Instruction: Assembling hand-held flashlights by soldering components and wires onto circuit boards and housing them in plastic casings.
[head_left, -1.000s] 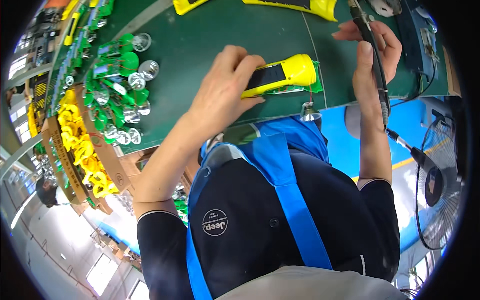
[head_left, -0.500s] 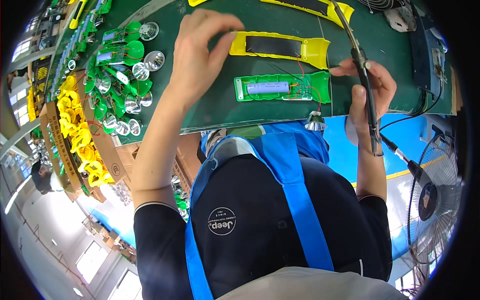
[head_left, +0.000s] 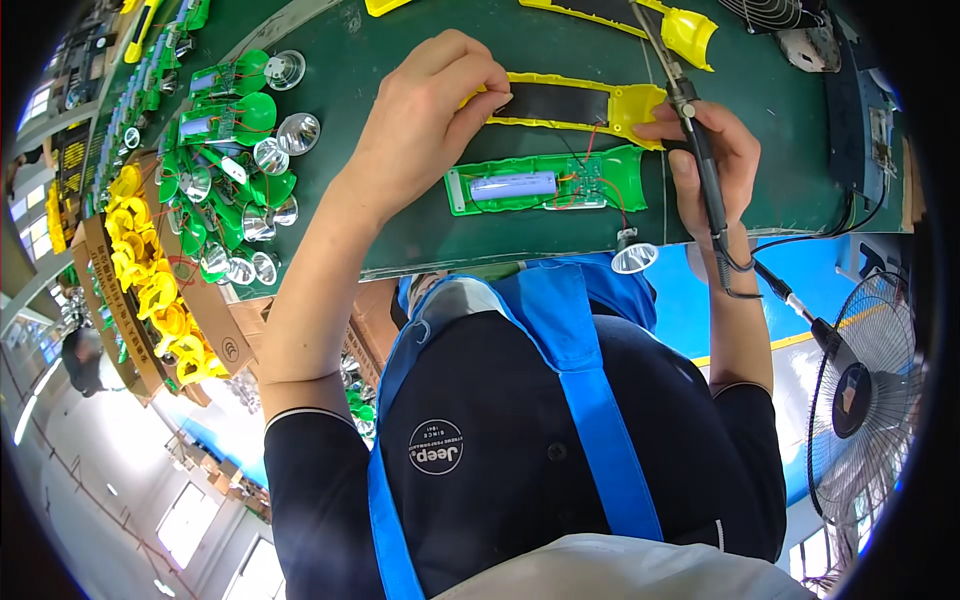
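My left hand pinches the left end of a yellow flashlight half-shell with a black panel along its middle. My right hand holds a soldering iron, its fingers also touching the shell's right end. The iron's upper end points toward the far side of the bench. Closer to me lies a green half-shell holding a lavender battery cell and a small circuit board. Thin wires run from the board toward the yellow shell. A silver reflector cup hangs by wires at the bench edge.
Several green assemblies with reflectors crowd the bench at left. Beyond them stands a cardboard box with yellow parts. Another yellow shell lies at the far side. A dark-blue device and a fan are at right.
My left fingers have closed on the yellow half-shell's left end, which they were only beside before. My right hand and the soldering iron have shifted left, to the shell's right end.
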